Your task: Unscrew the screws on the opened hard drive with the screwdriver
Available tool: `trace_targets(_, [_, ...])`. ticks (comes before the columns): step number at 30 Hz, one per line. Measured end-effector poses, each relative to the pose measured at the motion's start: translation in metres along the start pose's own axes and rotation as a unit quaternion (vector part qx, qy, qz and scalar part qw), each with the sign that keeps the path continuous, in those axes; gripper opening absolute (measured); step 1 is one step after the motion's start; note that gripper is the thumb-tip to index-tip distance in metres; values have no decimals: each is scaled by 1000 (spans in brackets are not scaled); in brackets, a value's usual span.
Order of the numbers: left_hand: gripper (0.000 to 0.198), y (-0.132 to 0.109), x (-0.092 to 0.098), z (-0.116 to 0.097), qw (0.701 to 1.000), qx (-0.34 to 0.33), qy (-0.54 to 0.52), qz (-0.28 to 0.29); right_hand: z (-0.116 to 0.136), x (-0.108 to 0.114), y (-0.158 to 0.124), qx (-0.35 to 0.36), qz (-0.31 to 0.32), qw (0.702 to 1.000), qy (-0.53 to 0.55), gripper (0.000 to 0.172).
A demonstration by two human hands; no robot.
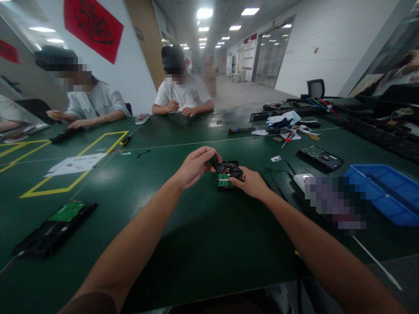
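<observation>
On green table (203,235), drive (228,173); corridor (229,89) behind.

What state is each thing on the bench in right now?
Left grip: closed on the centre hard drive's top-left corner.
Right grip: on that drive's right edge; closure unclear.
Centre hard drive: circuit board up, both grips on it.
Left hard drive: flat, board up, untouched.
Right hard drive: flat, board up, untouched.
Blue tray: upright, open top.

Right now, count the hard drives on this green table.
3. One hard drive is gripped by the left hand and right hand; a second drive lies near-left; a third drive lies right, left of the blue tray. Far clutter may hide more.
</observation>
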State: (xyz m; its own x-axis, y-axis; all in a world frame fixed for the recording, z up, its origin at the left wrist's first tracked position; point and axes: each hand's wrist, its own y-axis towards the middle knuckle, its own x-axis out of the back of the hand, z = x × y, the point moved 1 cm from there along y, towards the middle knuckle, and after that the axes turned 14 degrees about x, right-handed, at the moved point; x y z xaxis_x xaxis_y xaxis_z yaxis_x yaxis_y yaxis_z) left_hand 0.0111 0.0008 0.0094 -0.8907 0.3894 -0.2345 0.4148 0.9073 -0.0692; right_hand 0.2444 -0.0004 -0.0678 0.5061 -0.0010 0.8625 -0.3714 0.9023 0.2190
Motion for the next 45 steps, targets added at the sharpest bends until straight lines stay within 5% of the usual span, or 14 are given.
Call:
trace_targets(21, [23,-1,4,-1,1000,23,0,0,1,1,0,16,-4,1000,3,52])
trace_targets(45, [28,4,5,-1,999,24,-26,-1,-4,-4,1,-1,-9,1000,-5,63])
